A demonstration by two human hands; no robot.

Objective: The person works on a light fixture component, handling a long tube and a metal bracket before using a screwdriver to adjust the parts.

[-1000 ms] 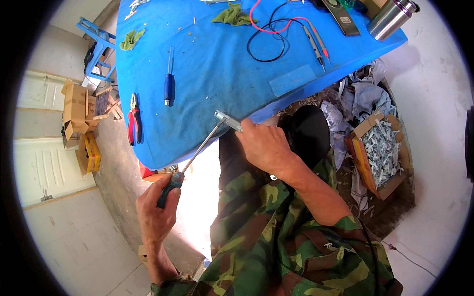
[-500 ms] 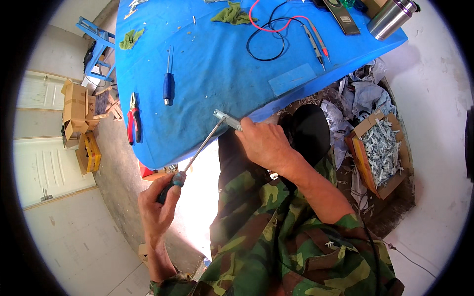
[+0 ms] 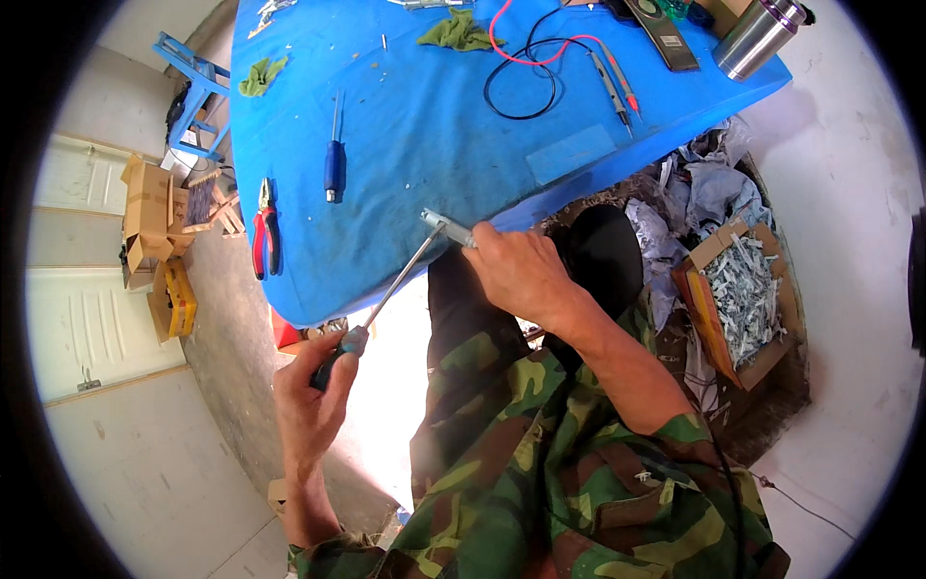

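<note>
My left hand (image 3: 313,396) grips the dark handle of a long screwdriver (image 3: 391,285) whose shaft slants up to the right. Its tip meets a small grey metal part (image 3: 446,228) at the near edge of the blue table (image 3: 434,125). My right hand (image 3: 516,270) holds that metal part against the table edge. Both forearms come out of camouflage sleeves.
On the blue table lie a blue-handled screwdriver (image 3: 334,159), red pliers (image 3: 265,229), green rags (image 3: 458,31), red and black test leads (image 3: 569,53) and a steel cup (image 3: 757,37). A cardboard box of metal pieces (image 3: 743,299) sits on the floor at right. Boxes (image 3: 154,232) stand at left.
My left hand has shifted slightly on the screwdriver handle; the shaft stays on the metal part. My right hand has not visibly moved.
</note>
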